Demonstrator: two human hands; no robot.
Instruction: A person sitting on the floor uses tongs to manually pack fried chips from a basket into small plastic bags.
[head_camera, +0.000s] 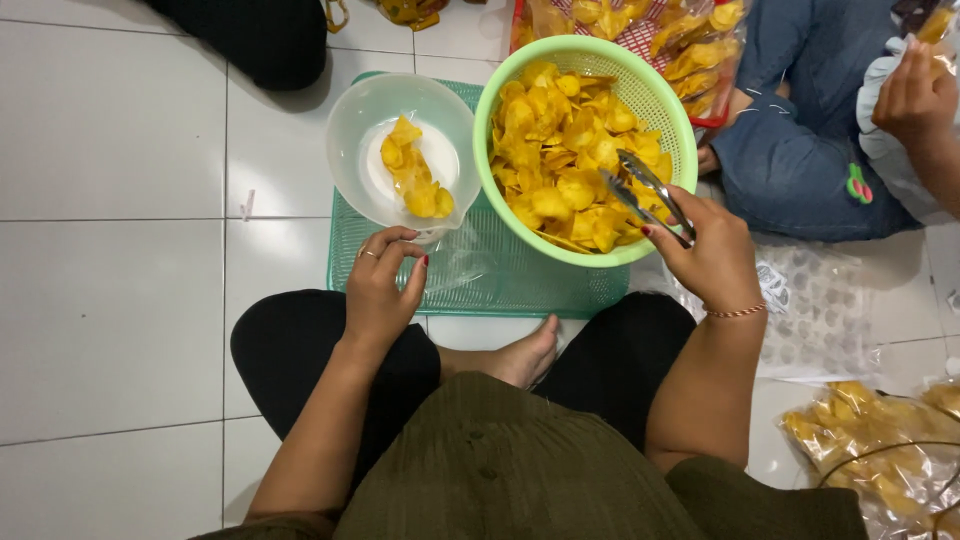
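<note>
Chips moving from colander to bagged funnel
Right hand (712, 255) pinches metal tongs (645, 192) over chips in the green colander (660, 95); left hand (383, 290) pinches the clear bag (440, 235) at the funnel's (355, 140) five o'clock, which could slip and spill chips onto the floor

Person is wearing dark olive top w/ fine ribbing, one small button showing at centre near edge of scene; sleeves are ending high, so both forearms are showing bare. Legs are wearing black trousers, and one bare foot is showing betw. the knees. Left hand (383, 288) is wearing thin ring on one finger, nails are carrying dark red polish. Right hand (706, 252) is wearing thin bracelet, copper colour, at the wrist; nails also are showing dark red polish.
</note>
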